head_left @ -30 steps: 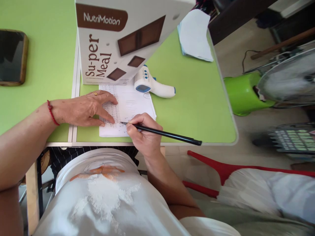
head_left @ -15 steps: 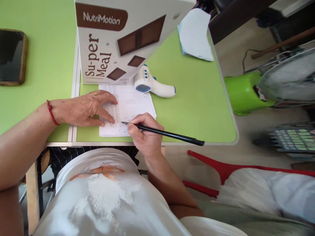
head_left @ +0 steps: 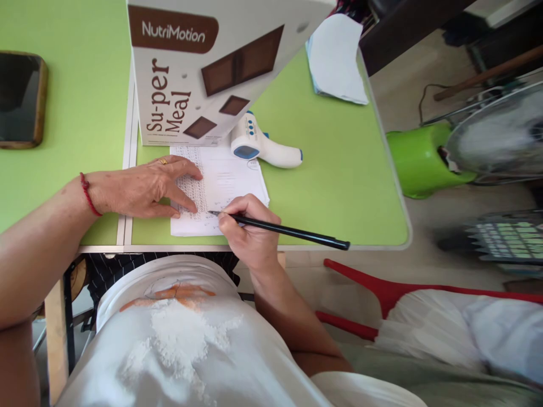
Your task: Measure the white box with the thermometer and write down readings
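My left hand [head_left: 153,186] lies open on the left side of a white paper sheet [head_left: 237,183], its fingers spread over dense handwriting. A long black pen [head_left: 292,229] is pinched in my right hand [head_left: 252,229], its tip touching the sheet near the end of a written line. The pen's body slants down to the right, past the hand. A white and blue infrared thermometer [head_left: 267,148] rests on the sheet's upper right corner. Behind my left hand stands a white NutriMotion box [head_left: 169,107], next to the sheet's top edge.
A phone [head_left: 21,99] lies on the green table [head_left: 339,186] at the left. Folded white paper [head_left: 339,62] sits at the back right corner. Beyond the table's right edge are a green bin [head_left: 418,161], a fan [head_left: 500,130] and a red chair [head_left: 390,291].
My right hand and the pen have shifted very slightly left. My left hand stays where it was on the sheet.
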The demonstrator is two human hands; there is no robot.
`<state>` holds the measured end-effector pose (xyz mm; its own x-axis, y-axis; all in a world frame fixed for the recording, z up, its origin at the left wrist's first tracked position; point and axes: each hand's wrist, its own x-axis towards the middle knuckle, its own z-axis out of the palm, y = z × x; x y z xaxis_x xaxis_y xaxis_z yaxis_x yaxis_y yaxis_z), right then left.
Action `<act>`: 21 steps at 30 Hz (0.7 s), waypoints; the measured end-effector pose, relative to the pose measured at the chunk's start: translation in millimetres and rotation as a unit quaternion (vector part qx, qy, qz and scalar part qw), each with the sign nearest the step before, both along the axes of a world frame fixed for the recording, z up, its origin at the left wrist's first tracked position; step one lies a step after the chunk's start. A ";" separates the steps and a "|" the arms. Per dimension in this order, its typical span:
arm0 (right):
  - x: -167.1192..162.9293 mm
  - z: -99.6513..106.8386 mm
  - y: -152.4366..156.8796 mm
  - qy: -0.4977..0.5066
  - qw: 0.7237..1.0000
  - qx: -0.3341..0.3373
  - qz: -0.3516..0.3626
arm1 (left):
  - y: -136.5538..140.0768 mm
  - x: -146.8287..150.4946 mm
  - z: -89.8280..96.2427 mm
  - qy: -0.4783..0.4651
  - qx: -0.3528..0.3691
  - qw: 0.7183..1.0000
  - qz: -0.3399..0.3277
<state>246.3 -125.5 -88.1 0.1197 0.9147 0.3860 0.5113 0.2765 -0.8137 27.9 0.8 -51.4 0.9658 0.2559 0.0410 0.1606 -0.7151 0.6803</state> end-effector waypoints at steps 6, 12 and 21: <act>-2.9 -5.0 0.6 0.054 0.997 0.048 -0.023 | 0.2 -0.8 -1.3 -0.002 0.003 1.000 -0.001; 6.9 -0.1 -3.7 0.000 0.989 0.101 -0.109 | 0.5 -2.3 -1.5 0.003 0.011 1.000 -0.005; 193.5 -3.3 93.1 -0.311 0.919 0.012 -0.240 | -2.9 -7.9 3.0 0.025 0.052 0.998 0.011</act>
